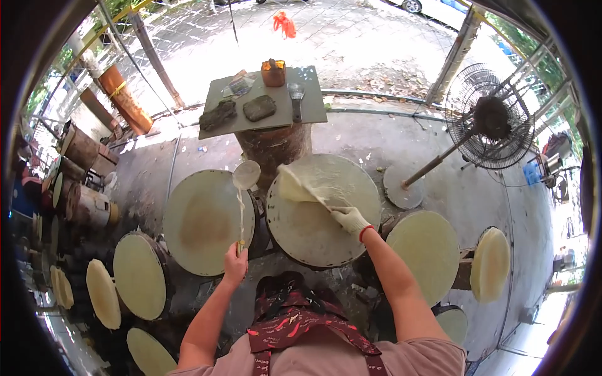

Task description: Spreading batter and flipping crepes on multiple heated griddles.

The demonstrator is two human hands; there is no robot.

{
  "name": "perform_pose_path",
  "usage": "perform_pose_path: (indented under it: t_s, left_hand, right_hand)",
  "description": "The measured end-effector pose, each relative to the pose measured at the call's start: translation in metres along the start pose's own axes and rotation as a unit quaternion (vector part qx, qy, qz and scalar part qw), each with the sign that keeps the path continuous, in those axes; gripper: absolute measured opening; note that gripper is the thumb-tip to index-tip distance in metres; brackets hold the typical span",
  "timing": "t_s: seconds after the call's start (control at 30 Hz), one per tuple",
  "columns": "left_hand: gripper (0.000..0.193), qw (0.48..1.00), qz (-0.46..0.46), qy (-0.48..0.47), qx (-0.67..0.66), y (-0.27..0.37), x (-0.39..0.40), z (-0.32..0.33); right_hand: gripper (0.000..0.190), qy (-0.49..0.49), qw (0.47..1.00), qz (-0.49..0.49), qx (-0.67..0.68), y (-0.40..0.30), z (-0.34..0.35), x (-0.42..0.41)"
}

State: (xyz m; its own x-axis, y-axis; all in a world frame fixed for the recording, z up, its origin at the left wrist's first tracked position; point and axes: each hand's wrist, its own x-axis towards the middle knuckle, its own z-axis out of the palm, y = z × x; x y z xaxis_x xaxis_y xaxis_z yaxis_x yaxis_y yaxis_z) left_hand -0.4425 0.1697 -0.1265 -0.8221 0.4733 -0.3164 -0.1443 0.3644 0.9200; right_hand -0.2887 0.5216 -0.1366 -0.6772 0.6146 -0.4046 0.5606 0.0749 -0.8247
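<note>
My left hand point(236, 264), bare, grips the handle of a long metal ladle point(246, 175), whose bowl is over the far right edge of a round griddle point(209, 225). My right hand point(350, 220) wears a white knit glove with a red band at the wrist. It is closed on the near end of a thin pale sheet point(297, 187), perhaps flatbread, that lifts from the central round griddle point(324, 235). Part of the sheet still lies over that griddle's far half. Whether a thin tool runs along the lifted edge, I cannot tell.
A board point(289, 115) on a drum holds a scraper point(296, 101), dark lumps and an orange container point(273, 75). A pedestal fan point(491, 117) stands at the right. More round griddles point(423, 256) and stacks of pale rounds point(490, 265) flank me.
</note>
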Motion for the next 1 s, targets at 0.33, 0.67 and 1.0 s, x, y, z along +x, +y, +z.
perform_pose_path:
  t_s: [0.33,0.67,1.0]
  left_hand:
    - [0.037,0.974,0.091,0.090,0.186,-0.008,-0.043,0.028]
    - [0.039,0.894,0.138,0.040,0.425,-0.052,-0.156,0.047]
    - [0.040,0.874,0.132,0.030,0.467,-0.035,-0.192,0.064]
  right_hand:
    - [0.035,-0.141,0.988,0.065,0.022,-0.001,-0.030,0.021]
    - [0.033,-0.045,0.960,0.149,0.234,0.074,-0.110,0.004]
    - [0.036,-0.115,0.980,0.130,0.102,0.033,-0.065,-0.008]
